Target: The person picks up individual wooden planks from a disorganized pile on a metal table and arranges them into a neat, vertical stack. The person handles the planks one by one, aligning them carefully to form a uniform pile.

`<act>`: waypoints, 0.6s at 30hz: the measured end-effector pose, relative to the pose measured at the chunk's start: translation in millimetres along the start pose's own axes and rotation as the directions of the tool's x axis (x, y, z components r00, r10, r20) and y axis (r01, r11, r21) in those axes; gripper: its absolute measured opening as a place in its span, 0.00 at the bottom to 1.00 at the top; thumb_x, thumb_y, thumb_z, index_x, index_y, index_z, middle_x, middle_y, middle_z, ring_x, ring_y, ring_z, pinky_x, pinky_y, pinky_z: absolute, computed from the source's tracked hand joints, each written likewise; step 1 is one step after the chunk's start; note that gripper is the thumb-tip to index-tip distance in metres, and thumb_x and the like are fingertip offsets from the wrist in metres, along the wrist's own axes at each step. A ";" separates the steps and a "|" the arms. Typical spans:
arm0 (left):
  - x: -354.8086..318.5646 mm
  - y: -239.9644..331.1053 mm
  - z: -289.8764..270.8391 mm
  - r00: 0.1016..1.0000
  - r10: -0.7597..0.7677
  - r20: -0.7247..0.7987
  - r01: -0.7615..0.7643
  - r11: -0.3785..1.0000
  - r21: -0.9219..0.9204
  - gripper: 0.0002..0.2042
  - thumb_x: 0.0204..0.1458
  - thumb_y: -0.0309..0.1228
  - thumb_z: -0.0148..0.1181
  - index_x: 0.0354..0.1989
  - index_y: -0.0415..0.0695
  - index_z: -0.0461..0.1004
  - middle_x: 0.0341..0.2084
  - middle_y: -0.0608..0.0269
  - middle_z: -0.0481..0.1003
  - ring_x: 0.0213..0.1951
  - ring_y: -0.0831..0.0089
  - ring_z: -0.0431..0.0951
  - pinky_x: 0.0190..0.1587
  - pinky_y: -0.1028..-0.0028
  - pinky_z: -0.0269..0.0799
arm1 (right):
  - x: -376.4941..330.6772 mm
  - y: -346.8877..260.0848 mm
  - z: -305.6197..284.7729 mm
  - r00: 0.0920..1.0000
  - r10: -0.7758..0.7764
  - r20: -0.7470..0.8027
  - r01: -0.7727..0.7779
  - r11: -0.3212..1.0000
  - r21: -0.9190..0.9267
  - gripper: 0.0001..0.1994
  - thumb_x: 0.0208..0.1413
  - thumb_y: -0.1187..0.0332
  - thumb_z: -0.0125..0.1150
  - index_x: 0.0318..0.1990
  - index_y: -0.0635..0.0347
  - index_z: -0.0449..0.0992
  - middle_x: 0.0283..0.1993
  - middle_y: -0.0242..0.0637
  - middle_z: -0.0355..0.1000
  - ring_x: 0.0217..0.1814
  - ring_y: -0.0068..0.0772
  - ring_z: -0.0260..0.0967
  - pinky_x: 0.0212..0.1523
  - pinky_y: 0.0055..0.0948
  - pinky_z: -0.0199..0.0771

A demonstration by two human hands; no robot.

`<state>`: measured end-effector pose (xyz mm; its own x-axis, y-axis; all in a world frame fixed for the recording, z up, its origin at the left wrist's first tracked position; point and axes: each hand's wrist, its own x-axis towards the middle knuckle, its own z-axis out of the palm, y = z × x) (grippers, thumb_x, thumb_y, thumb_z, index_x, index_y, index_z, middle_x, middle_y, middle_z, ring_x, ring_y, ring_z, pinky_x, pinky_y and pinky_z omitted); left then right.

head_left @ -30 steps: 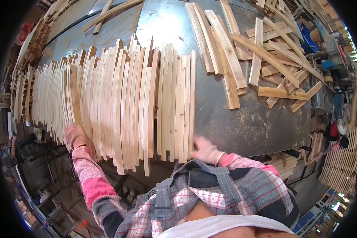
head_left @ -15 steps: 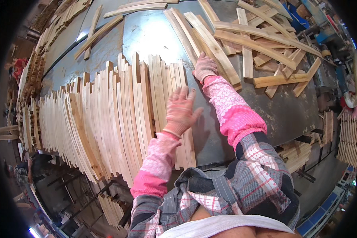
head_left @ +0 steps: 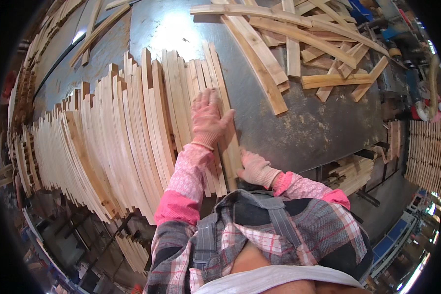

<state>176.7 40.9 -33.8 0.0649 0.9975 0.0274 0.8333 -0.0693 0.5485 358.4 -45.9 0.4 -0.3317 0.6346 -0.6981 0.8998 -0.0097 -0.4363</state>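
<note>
Curved wooden slats (head_left: 132,142) lie side by side in a long row on a grey metal table (head_left: 299,132), each with its long axis running from the near edge toward the far side, bowing slightly. The gloved left hand (head_left: 207,116) rests flat, fingers spread, on the rightmost slats. The gloved right hand (head_left: 254,168) presses against the near end of the last slat (head_left: 229,127) at the table's edge, fingers curled against it. A loose heap of crossed slats (head_left: 299,44) lies farther right, apart from the row.
</note>
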 end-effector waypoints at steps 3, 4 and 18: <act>0.0 14.8 -1.8 0.994 -0.053 0.100 0.030 0.974 0.223 0.40 0.53 0.48 0.62 0.72 0.40 0.62 0.73 0.47 0.58 0.75 0.48 0.53 0.77 0.53 0.42 | 34.0 11.4 -49.9 0.954 -0.011 -0.299 0.014 1.000 0.011 0.33 0.53 0.57 0.64 0.63 0.69 0.69 0.62 0.60 0.71 0.66 0.60 0.67 0.69 0.47 0.67; 0.9 14.8 -3.1 0.991 -0.066 0.119 0.039 0.976 0.216 0.40 0.53 0.49 0.61 0.72 0.40 0.62 0.74 0.47 0.57 0.76 0.48 0.51 0.77 0.54 0.40 | 64.0 33.2 -68.5 0.813 -0.021 -0.582 -0.013 0.998 -0.054 0.33 0.53 0.57 0.63 0.64 0.68 0.68 0.65 0.56 0.70 0.66 0.59 0.68 0.68 0.46 0.68; 2.8 7.9 13.5 0.996 -0.080 -0.035 0.082 0.995 0.064 0.38 0.55 0.49 0.60 0.70 0.37 0.63 0.70 0.45 0.62 0.74 0.47 0.55 0.77 0.54 0.42 | 18.5 42.5 -42.9 0.963 0.022 -0.270 0.096 0.904 0.416 0.35 0.52 0.63 0.65 0.70 0.61 0.65 0.64 0.55 0.72 0.67 0.53 0.69 0.67 0.39 0.69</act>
<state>190.9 42.9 -40.7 -0.0215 0.9997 0.0125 0.8693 0.0125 0.4942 402.7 -1.4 -6.7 -0.2226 0.8193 -0.5283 0.6637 -0.2697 -0.6977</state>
